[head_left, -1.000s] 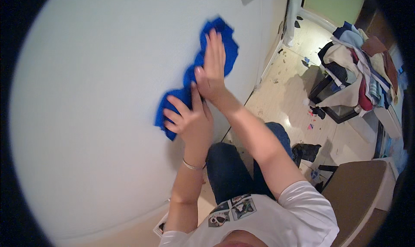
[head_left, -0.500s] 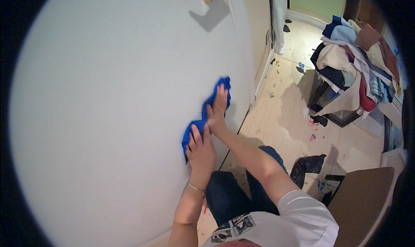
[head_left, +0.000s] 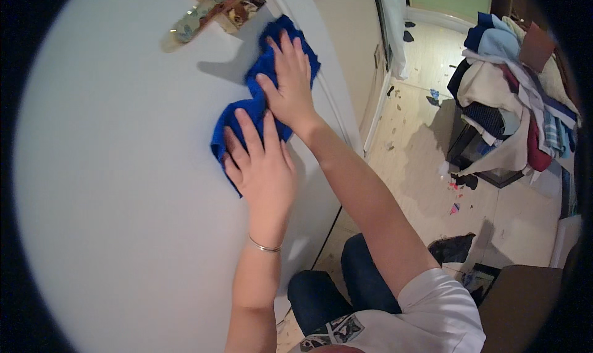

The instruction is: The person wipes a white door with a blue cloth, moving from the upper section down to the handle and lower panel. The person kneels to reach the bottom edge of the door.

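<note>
A lived-in home room. White door (head_left: 123, 186) with metal lever handle (head_left: 185, 26) filling the view from 9 o'clock; heap of mixed laundry (head_left: 519, 99) at 2 o'clock; pale floor (head_left: 426, 136) littered with scraps at 3 o'clock; brown cardboard box (head_left: 519, 303) at 4 o'clock.

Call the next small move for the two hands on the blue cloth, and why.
Probably slide the blue cloth down-left over the bare white door: both hands, left hand and right hand, press it flat just under the door handle, beside the door's edge.
</note>
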The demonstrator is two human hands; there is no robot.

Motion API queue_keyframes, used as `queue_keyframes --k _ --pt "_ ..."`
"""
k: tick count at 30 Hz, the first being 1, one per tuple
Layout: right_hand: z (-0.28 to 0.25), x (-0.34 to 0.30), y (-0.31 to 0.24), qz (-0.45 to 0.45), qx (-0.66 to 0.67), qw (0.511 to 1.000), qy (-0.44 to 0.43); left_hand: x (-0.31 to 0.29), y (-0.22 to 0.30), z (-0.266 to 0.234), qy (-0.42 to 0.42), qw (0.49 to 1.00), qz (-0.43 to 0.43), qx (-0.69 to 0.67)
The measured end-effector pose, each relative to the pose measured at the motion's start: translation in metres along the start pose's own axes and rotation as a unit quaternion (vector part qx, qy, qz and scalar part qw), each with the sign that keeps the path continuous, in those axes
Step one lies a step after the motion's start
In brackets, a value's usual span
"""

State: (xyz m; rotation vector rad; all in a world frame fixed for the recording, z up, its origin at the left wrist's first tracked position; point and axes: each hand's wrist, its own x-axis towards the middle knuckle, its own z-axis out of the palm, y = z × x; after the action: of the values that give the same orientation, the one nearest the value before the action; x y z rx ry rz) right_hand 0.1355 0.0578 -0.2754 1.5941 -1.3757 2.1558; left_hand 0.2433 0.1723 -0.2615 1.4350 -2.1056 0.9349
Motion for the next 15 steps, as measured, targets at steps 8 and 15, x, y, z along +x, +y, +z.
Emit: queue_keyframes --k 8,15 --pt "-0.007 -0.137 0.091 0.132 -0.019 0.991 -0.017 -0.08 0.034 0.079 -0.099 0.99 0.105 -0.004" --pt "-0.005 -0.302 0.164 0.267 -0.03 0.963 -0.02 -0.18 0.05 0.151 -0.23 0.959 0.168 0.005"
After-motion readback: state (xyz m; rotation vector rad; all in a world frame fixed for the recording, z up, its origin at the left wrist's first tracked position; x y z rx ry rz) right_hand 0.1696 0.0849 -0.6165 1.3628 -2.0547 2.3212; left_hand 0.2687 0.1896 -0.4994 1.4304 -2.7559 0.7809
